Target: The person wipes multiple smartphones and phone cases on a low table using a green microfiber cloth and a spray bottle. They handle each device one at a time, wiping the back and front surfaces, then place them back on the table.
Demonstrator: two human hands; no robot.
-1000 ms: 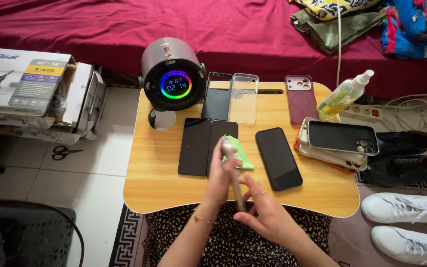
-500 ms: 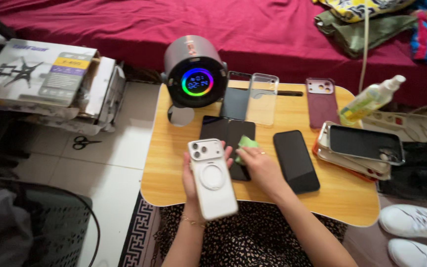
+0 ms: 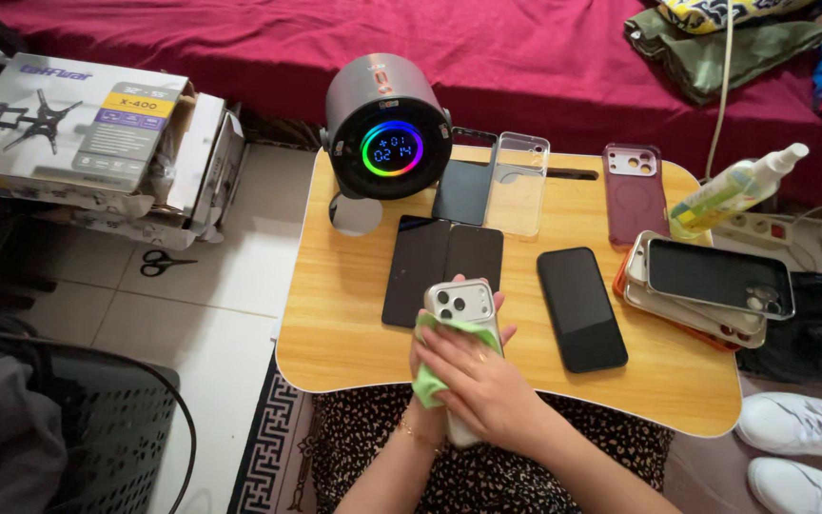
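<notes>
Item: white-cased phone (image 3: 461,306), being gripped from behind by the left hand (image 3: 427,354); right hand (image 3: 479,385) is pressing a green cloth (image 3: 427,379) over its back. Wiping step; remaining surface needing passes.

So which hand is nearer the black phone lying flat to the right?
Right. The right hand, pressing a green cloth on the white phone, sits closer to the black phone; the left hand grips behind, farther left.

right hand (image 3: 482,385) now lies over the white phone's (image 3: 460,306) back | green cloth (image 3: 427,366) is off the table, pressed under it
</notes>
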